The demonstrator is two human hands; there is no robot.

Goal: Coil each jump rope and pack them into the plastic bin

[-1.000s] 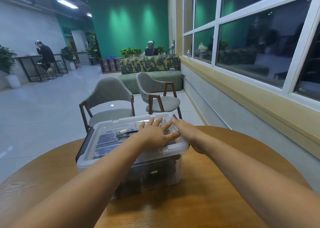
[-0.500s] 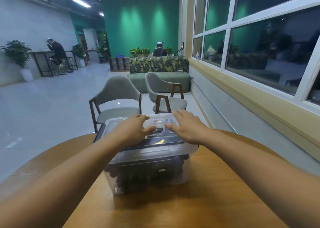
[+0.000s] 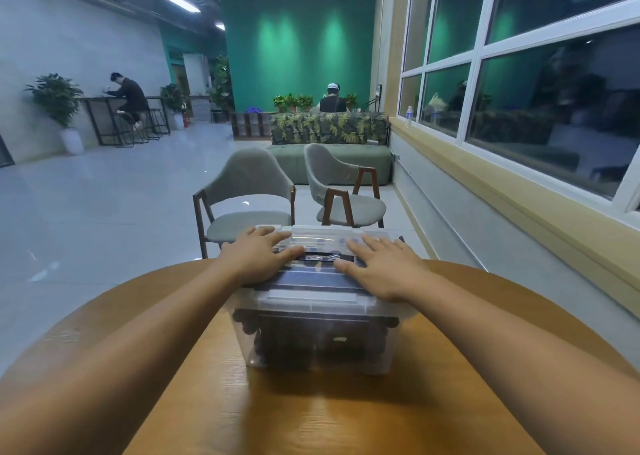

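Clear plastic bin (image 3: 250, 347), mid-frame on the wooden table (image 3: 311, 420), holds dark jump ropes (image 3: 287, 340); left hand (image 3: 258, 259) and right hand (image 3: 384, 269) lie flat, fingers spread, on its lid (image 3: 313, 297), probably seating it.

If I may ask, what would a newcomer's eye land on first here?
The left hand and right hand lying flat on the lid of the clear plastic bin, centred on the round wooden table. Dark bundles show through its walls; beyond stand two grey cushioned chairs and a green wall.

Left hand (image 3: 258, 259) and right hand (image 3: 381, 272) spread apart on the lid (image 3: 313, 281).
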